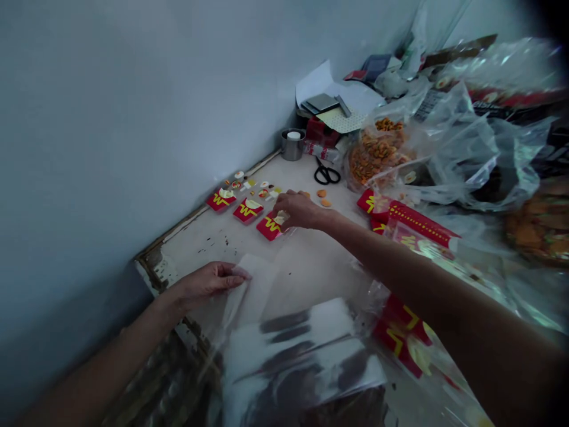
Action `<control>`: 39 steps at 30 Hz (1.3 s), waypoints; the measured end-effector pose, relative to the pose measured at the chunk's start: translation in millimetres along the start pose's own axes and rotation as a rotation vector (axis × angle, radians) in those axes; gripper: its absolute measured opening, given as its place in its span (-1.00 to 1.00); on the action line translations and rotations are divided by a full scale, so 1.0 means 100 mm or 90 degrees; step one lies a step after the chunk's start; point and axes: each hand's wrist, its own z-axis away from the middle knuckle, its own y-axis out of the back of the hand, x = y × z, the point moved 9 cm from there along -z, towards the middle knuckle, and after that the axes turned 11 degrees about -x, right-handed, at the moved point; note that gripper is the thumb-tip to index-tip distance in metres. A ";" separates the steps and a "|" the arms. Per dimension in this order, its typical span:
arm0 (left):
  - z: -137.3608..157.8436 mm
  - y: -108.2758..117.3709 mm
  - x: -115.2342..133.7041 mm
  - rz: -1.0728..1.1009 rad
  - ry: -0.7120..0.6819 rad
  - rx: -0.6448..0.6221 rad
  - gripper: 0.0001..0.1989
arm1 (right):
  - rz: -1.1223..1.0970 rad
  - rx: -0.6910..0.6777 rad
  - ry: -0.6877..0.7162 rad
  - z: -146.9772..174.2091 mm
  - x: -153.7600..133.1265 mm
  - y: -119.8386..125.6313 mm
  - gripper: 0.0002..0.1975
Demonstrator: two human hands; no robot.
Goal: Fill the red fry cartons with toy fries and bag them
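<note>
My left hand is closed, thumb against fingers, on the edge of a thin clear plastic bag. Reaching across the table, my right hand has its fingers bent down at the nearest of three small red fries-box pieces with yellow marks. Whether those fingertips grip it is hidden. The other two, a middle red piece and a far red piece, lie in a row to the left. Small food-shaped bits sit behind them. Orange oval pieces lie right of my right hand.
A stack of clear bags lies at the near edge. Black scissors and a metal cup stand farther back. Bags of orange pieces, more red pieces and crumpled plastic crowd the right. A wall borders the left.
</note>
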 end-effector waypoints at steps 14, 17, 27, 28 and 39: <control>0.12 0.40 0.02 -0.002 -0.039 0.184 -0.56 | 0.052 -0.042 0.172 0.07 -0.47 0.17 -0.66; 0.15 0.35 -0.05 0.041 -0.024 0.168 -0.54 | 0.141 -0.056 0.161 0.14 -0.53 -0.07 -0.83; 0.04 0.55 0.16 -0.109 -0.035 0.243 -0.59 | 0.092 -0.095 0.166 0.14 -0.31 0.00 -0.20; 0.04 0.58 0.14 -0.098 -0.024 0.256 -0.57 | 0.107 -0.124 0.169 0.10 -0.29 -0.05 -0.11; 0.15 0.33 0.10 -0.077 -0.072 0.224 -0.48 | 0.086 -0.050 0.062 0.36 -0.29 -0.02 0.01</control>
